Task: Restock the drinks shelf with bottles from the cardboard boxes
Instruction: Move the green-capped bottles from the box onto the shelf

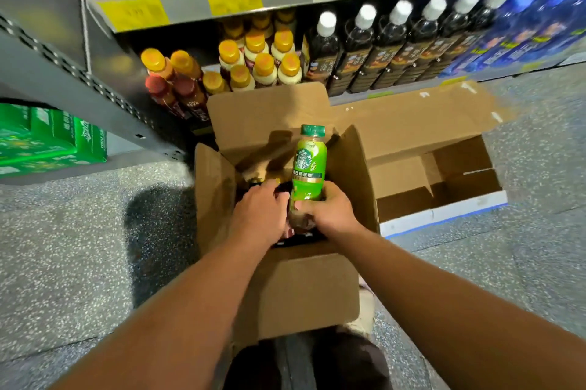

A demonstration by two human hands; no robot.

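The right hand (329, 210) grips the green Starbucks tea bottle (309, 164) low, near its base, over the open cardboard box (298, 291) by its right flap. Held so low, the bottle could tip or slip. The left hand (260, 210) reaches inside the box; whether its fingers grip anything is hidden.

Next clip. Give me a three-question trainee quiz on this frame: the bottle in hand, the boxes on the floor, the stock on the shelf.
1. Multiple choice: which hand grips the green-labelled plastic bottle with the green cap? A left; B right; C neither.
2. True or false: the open cardboard box with the blue-and-white edge is packed with bottles.
3. Fill in: the row of tall dark plastic bottles has ___ caps.
Key: 1 B, fingers of the right hand wrap its lower part. 2 False, it shows only bare cardboard inside. 3 White.
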